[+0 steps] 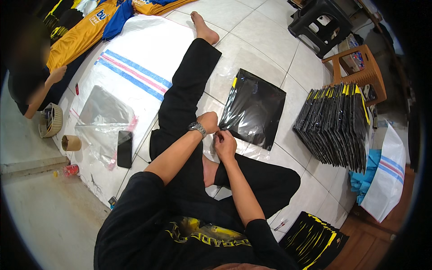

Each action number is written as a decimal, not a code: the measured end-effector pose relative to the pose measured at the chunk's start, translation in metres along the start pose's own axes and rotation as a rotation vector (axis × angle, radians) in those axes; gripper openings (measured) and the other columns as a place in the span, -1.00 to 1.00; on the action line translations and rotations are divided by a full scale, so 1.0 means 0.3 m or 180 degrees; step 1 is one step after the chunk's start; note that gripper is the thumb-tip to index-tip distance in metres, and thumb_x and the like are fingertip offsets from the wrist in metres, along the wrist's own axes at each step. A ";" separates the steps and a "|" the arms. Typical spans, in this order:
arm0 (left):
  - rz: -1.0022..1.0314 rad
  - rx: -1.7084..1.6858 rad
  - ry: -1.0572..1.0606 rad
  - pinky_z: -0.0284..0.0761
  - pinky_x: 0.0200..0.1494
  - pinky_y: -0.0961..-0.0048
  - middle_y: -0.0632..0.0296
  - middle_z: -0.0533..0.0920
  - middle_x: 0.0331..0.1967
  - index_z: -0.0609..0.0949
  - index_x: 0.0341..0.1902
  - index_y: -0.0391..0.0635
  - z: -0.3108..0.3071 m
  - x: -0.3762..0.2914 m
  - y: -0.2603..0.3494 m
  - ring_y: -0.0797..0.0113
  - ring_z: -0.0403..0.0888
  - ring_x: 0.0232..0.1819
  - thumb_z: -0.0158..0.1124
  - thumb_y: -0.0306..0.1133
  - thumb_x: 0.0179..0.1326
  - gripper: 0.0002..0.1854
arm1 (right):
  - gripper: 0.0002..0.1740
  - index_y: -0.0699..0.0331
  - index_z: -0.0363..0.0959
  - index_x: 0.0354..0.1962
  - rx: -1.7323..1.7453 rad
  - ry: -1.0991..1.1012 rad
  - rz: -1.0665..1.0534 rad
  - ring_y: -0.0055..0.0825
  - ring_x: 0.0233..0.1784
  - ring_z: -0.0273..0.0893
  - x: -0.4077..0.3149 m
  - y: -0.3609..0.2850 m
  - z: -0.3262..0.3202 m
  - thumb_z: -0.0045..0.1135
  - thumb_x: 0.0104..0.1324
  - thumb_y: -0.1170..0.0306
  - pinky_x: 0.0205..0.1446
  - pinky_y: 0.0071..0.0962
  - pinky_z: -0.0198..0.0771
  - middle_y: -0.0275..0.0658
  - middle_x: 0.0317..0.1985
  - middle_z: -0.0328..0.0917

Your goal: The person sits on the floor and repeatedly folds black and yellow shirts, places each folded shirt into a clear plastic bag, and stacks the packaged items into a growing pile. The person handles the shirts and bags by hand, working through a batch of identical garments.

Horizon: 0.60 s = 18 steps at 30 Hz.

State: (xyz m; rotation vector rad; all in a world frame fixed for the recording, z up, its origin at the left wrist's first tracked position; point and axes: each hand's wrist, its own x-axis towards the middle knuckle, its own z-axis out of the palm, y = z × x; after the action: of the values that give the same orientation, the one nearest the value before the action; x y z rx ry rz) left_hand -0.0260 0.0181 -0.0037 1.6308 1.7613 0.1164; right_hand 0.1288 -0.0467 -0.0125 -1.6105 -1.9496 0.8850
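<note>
A folded black garment with a yellow edge lies on the floor tiles in a clear plastic bag [256, 108]. At the bag's near left corner my left hand [208, 122], with a metal-banded wristwatch [197, 127] above it, grips the plastic. My right hand [225, 145] pinches the same edge just beside it, and the two sets of fingertips almost meet. The exact hold of the fingers is partly hidden. Loose transparent film shows around the bag's near and far sides. Both hands are between my outstretched leg [184, 91] and my bent leg [266, 182].
Packed black garments [332, 130] stand in a row at right; a folded pile [308, 241] lies below. Left are empty plastic bags [104, 111], a smartphone [125, 149], a woven sack [145, 44] and a co-worker's hand [58, 75] by an orange garment [76, 42]. Stools [320, 25] stand beyond.
</note>
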 end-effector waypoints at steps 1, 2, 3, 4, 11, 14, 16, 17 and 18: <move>-0.0028 0.0004 0.0057 0.65 -0.11 0.09 -0.05 0.77 -0.32 0.79 -0.35 -0.09 0.006 0.005 -0.004 -0.06 0.77 -0.21 0.53 -0.25 -0.06 -0.79 | -0.81 0.27 0.61 -0.17 -0.0095 0.0027 -0.0095 -0.03 -0.15 0.62 -0.003 -0.001 0.009 0.28 0.23 0.48 -0.07 -0.13 0.50 -0.09 -0.25 0.56; -0.0055 0.0010 0.0113 0.65 -0.12 0.09 -0.05 0.77 -0.33 0.79 -0.38 -0.08 0.014 0.009 -0.004 -0.06 0.77 -0.22 0.53 -0.26 -0.05 -0.80 | -0.79 0.26 0.61 -0.14 -0.0189 0.0056 -0.0190 -0.03 -0.15 0.62 -0.006 -0.002 0.016 0.28 0.24 0.49 -0.07 -0.13 0.50 -0.08 -0.23 0.56; -0.0069 0.0028 0.0169 0.65 -0.12 0.09 -0.05 0.77 -0.35 0.79 -0.40 -0.08 0.016 0.015 -0.003 -0.05 0.77 -0.24 0.52 -0.26 -0.05 -0.82 | -0.76 0.26 0.60 -0.12 -0.0278 0.0103 -0.0280 -0.02 -0.15 0.61 -0.006 -0.001 0.020 0.28 0.24 0.49 -0.06 -0.13 0.50 -0.08 -0.22 0.55; -0.0084 -0.0015 0.0186 0.65 -0.13 0.10 -0.05 0.77 -0.35 0.79 -0.42 -0.08 0.016 0.018 -0.004 -0.05 0.77 -0.25 0.52 -0.26 -0.04 -0.83 | -0.81 0.28 0.58 -0.15 -0.0418 0.0084 -0.0381 0.02 -0.15 0.60 -0.001 0.000 0.022 0.26 0.26 0.48 -0.08 -0.12 0.49 -0.06 -0.22 0.55; 0.0141 -0.0160 0.0188 0.65 -0.12 0.10 -0.01 0.77 -0.37 0.79 -0.46 -0.05 -0.006 0.012 0.054 -0.01 0.77 -0.26 0.50 -0.31 -0.02 -0.90 | -0.87 0.29 0.45 -0.20 0.0706 0.0476 -0.0441 -0.40 -0.25 0.55 -0.011 0.191 -0.151 0.11 0.44 0.39 -0.12 -0.36 0.47 -0.23 -0.29 0.53; 0.0002 -0.0166 0.0348 0.65 -0.11 0.10 -0.01 0.77 -0.36 0.79 -0.42 -0.04 0.014 -0.034 -0.011 -0.02 0.77 -0.25 0.50 -0.32 -0.02 -0.89 | -0.73 0.28 0.56 -0.07 0.1159 0.1257 0.1177 -0.51 -0.37 0.53 -0.222 0.061 -0.660 0.07 0.52 0.25 -0.19 -0.55 0.49 -0.36 -0.36 0.54; 0.0074 -0.0097 0.0362 0.65 -0.09 0.07 -0.05 0.76 -0.34 0.79 -0.38 -0.08 0.000 -0.045 -0.013 -0.06 0.77 -0.23 0.48 -0.32 -0.02 -0.86 | -0.73 0.28 0.46 -0.36 0.1632 0.1409 0.1026 -0.47 -0.47 0.54 -0.464 0.097 -0.982 -0.03 0.54 0.34 -0.29 -0.46 0.48 -0.29 -0.47 0.59; 0.0076 -0.0020 0.0351 0.64 -0.07 0.03 -0.08 0.75 -0.33 0.78 -0.38 -0.12 0.025 -0.019 -0.022 -0.10 0.76 -0.21 0.46 -0.32 -0.02 -0.84 | -0.69 0.25 0.42 -0.41 0.0349 0.1188 0.0982 -0.48 -0.50 0.50 -0.627 0.172 -1.065 -0.05 0.55 0.32 -0.35 -0.42 0.43 -0.28 -0.49 0.57; 0.0184 0.0090 0.0364 0.64 -0.06 0.00 -0.10 0.75 -0.33 0.77 -0.38 -0.15 0.037 -0.008 -0.012 -0.13 0.75 -0.20 0.44 -0.32 0.00 -0.83 | -0.69 0.28 0.47 -0.38 0.0061 0.0268 0.1647 -0.39 -0.44 0.57 -0.814 0.261 -1.097 -0.04 0.55 0.29 -0.30 -0.35 0.48 -0.24 -0.46 0.60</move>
State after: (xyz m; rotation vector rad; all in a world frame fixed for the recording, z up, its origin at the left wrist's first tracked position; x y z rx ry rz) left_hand -0.0232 0.0107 -0.0126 1.7261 1.8086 0.2163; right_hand 0.4641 -0.2150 0.1700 -2.1476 -1.4793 0.9963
